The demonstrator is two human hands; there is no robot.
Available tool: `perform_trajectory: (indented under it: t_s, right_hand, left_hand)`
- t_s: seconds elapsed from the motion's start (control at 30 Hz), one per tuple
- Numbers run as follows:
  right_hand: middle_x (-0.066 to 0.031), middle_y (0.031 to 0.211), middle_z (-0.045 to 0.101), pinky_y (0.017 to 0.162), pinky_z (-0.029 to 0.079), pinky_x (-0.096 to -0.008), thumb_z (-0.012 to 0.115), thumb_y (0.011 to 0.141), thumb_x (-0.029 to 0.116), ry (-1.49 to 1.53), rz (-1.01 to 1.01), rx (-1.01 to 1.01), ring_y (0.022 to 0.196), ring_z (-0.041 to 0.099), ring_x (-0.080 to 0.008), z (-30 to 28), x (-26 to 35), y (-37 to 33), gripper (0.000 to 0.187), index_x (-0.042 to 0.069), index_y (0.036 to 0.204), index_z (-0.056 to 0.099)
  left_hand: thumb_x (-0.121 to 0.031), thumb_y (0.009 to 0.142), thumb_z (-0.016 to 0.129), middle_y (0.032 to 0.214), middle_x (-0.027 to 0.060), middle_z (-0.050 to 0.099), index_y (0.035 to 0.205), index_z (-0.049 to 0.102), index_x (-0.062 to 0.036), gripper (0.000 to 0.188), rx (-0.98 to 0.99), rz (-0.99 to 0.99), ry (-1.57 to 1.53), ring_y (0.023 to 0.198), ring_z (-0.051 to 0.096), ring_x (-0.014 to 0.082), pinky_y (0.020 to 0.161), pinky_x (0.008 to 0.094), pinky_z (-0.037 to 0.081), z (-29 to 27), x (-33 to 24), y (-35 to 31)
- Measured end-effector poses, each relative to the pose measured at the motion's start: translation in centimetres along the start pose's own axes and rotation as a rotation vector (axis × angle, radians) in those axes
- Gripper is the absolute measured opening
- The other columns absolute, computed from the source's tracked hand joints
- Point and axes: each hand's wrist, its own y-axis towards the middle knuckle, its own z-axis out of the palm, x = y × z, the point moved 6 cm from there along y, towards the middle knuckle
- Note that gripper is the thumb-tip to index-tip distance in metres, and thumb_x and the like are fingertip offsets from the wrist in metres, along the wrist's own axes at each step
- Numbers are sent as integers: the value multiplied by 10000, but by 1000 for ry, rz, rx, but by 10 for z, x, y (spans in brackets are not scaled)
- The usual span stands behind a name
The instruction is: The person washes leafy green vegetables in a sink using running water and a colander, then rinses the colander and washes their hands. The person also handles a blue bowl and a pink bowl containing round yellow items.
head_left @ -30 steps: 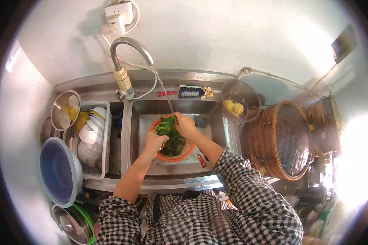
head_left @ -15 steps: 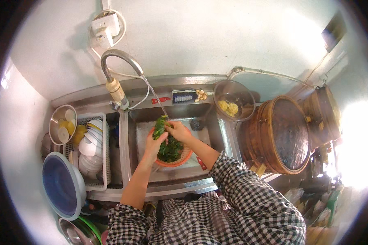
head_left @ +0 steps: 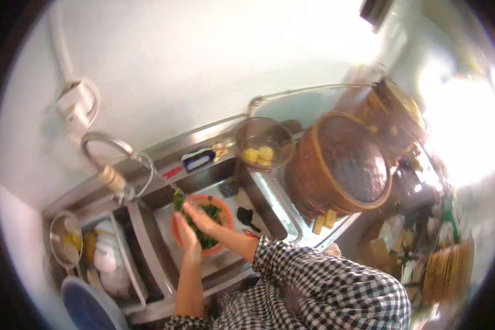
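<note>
Both hands meet over an orange basket [head_left: 230,216] in the sink. My left hand [head_left: 187,234] and my right hand [head_left: 201,216] press together around a bunch of dark leafy greens [head_left: 179,199], whose top sticks out past the fingers. More chopped-looking greens [head_left: 208,242] lie in the basket, partly hidden under my right wrist. A thin stream of water falls from the curved faucet [head_left: 107,137] close to the bunch. The picture is somewhat blurred, so single fingers are hard to make out.
Behind the sink [head_left: 283,234] lie a scrub brush [head_left: 199,160] and a red packet [head_left: 172,172]. A bowl with yellow pieces [head_left: 264,144] stands right of them, beside a large bamboo steamer [head_left: 308,170]. Left are a dish rack [head_left: 129,258] and a blue basin [head_left: 74,283].
The view has turned and shifted, so the sink appears tilted and lower left. My hands have closed together on the greens, which were held up and spread between them before.
</note>
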Motion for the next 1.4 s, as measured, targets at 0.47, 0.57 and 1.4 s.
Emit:
perform_trajectory:
  t_s: [0.47,0.57,1.4]
  right_hand:
    - [-39,480,454,451,298,-375,363,919,703,-67,24,-202,467,370,-135,-3,20,-22,810,17,493,424]
    - [-34,554,500,515,395,-339,419,960,595,21,-89,-166,565,465,-114,-13,31,-31,699,-5,650,599]
    - [-76,998,585,728,506,-421,638,816,223,978,72,-176,899,580,-206,-191,-60,-59,289,99,1073,593]
  left_hand:
    - [-393,1029,309,1271,207,507,1404,387,-5,546,154,293,790,1051,563,309,828,415,441,20,-15,16]
    - [-428,1027,285,1307,230,494,1422,368,12,596,154,253,526,1101,557,328,872,423,438,22,-10,17]
    - [-356,984,501,1280,136,547,1266,549,-130,364,823,-475,468,1191,506,227,989,483,398,108,181,72]
